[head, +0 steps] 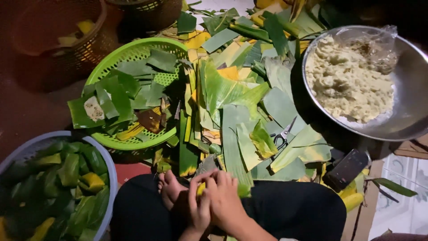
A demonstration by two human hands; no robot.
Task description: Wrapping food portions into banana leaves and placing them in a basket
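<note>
A: Item one, your hands?
B: Your left hand and right hand press together in your lap, both closed around a small leaf-wrapped parcel.
A: Surroundings?
B: Cut banana leaves and scissors ahead; green basket left; steel bowl of pale filling right.
</note>
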